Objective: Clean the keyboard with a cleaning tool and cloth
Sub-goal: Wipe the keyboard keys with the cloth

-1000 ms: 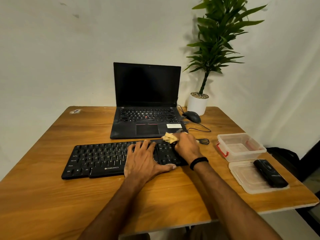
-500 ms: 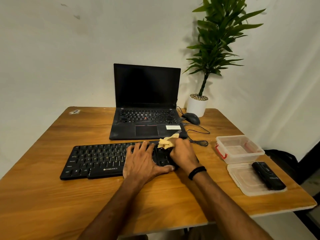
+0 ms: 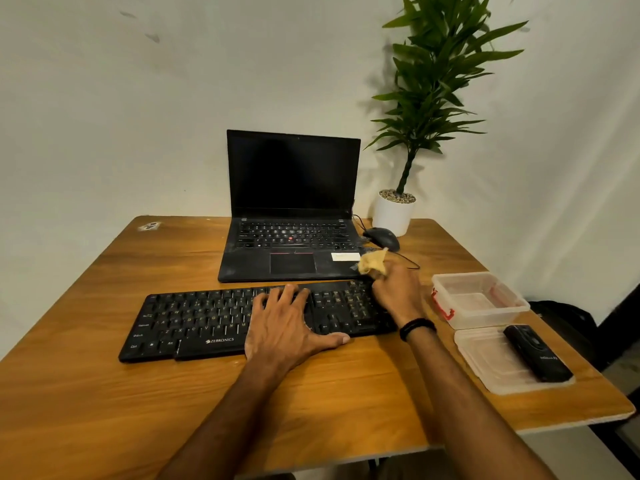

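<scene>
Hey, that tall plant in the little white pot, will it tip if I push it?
Likely top-heavy: the plant towers over its narrow white pot, so a push on the stem could topple it. The pebbles on top may add steadying weight; pushed low, it probably slides.

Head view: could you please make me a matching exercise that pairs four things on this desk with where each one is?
Things:
1. cloth
2. mouse
3. black device
4. left hand

Places:
A. lying on the clear lid
B. beside the white pot
C. flat on the keyboard
D. bunched in the right hand

Pairs: 1-D, 2-B, 3-A, 4-C.
</scene>
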